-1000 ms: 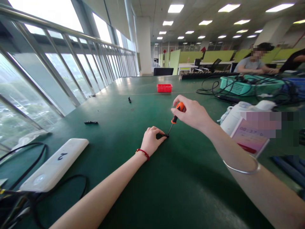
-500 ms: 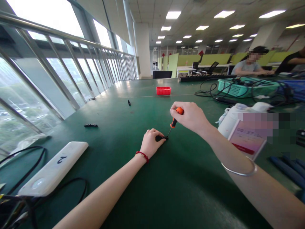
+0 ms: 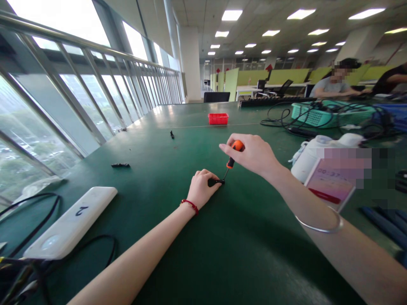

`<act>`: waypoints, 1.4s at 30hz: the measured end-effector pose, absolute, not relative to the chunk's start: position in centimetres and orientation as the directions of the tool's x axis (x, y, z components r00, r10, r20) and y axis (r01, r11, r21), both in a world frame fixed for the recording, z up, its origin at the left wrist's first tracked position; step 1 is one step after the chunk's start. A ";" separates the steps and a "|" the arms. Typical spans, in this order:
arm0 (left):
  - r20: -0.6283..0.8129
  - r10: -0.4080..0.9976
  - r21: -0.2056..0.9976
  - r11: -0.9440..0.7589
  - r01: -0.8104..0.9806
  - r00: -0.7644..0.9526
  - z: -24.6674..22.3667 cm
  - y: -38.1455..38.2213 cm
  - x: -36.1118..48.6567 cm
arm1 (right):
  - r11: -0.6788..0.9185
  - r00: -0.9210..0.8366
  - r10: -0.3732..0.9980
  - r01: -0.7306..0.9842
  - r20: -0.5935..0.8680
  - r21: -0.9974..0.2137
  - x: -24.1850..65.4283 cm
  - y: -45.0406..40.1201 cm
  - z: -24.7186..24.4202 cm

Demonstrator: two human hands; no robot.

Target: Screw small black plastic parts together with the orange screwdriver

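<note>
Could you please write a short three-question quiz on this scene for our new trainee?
1. Multiple choice: what does the right hand hold?
a) a white bottle
b) an orange-and-black screwdriver
c) a red basket

2. True or false: the red bracelet is worn on the left wrist.

3. Short answer: what colour is the small part that the left hand pinches at the screwdriver's tip?

Key: 1. b; 2. True; 3. Black.
</note>
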State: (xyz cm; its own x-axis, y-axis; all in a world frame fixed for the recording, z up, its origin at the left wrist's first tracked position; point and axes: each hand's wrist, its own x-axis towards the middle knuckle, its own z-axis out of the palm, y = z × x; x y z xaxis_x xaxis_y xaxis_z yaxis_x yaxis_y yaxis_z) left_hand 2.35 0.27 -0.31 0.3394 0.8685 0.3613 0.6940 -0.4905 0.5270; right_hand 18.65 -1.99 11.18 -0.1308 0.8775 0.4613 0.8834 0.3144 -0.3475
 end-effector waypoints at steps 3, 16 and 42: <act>0.359 0.869 0.528 -0.490 0.694 0.340 -0.4 0.3 2.3 | 0.316 -0.124 0.876 0.877 0.466 -0.362 18.7 -1.9 11.1; 0.342 0.877 0.529 -0.476 0.702 0.337 -0.2 0.3 2.3 | 0.395 -0.095 0.810 0.818 0.579 -0.418 18.4 -1.9 10.8; 0.351 0.876 0.536 -0.478 0.696 0.331 -0.3 0.4 2.4 | 0.398 -0.168 0.842 0.835 0.513 -0.380 18.1 -1.8 10.3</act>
